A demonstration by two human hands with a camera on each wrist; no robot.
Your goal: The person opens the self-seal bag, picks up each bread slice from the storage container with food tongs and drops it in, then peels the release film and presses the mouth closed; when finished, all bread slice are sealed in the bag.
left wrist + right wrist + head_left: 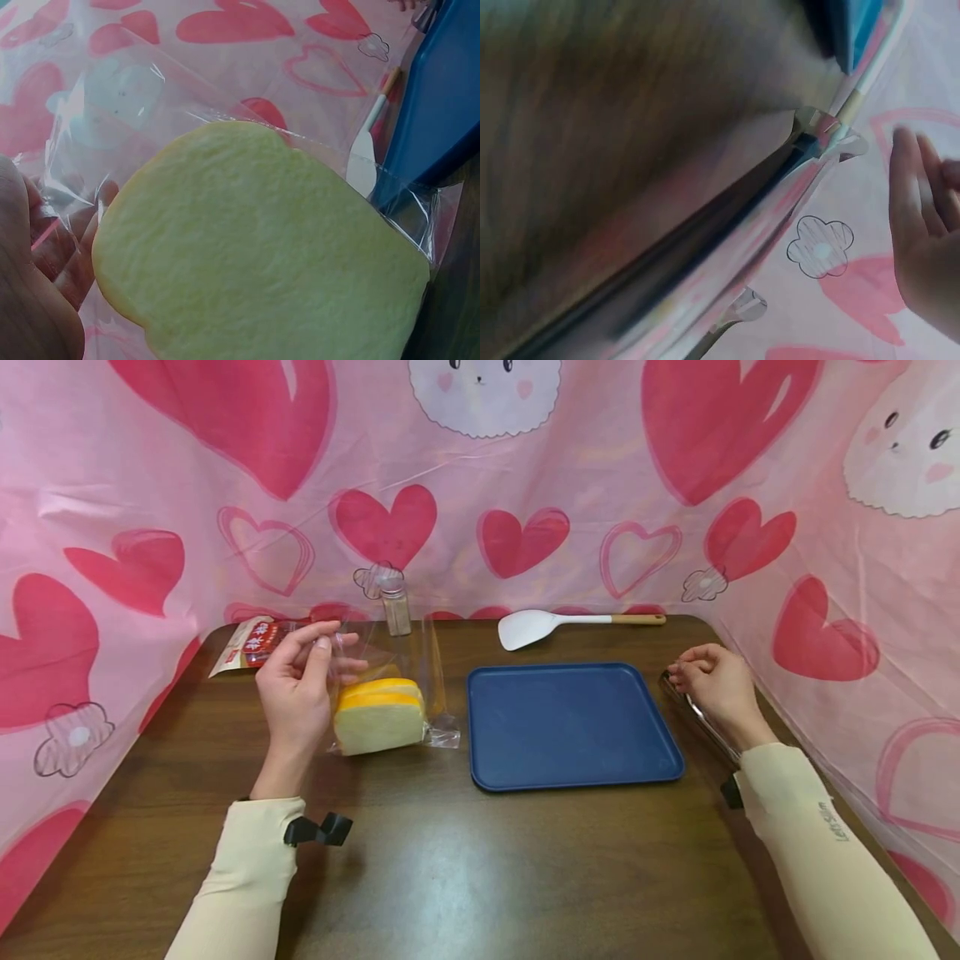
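Observation:
My left hand (300,685) holds the raised edge of a clear plastic bag (437,664) between thumb and fingers. Inside the bag are yellow-crusted bread slices (380,727), standing on the table left of the blue tray (573,727). In the left wrist view, a pale slice (255,240) fills the middle, and the fingers show through the film. Right of the tray, my right hand (716,689) is over a pair of metal tongs (712,727). In the right wrist view the tongs' scalloped ends (851,144) lie apart from that hand (930,232), which grips nothing.
A white spatula (528,629) with a wooden handle lies behind the tray. A small glass shaker (397,610) stands at the back, and a red and white packet (251,646) lies back left. Heart-patterned cloth (525,468) encloses the table's back and sides.

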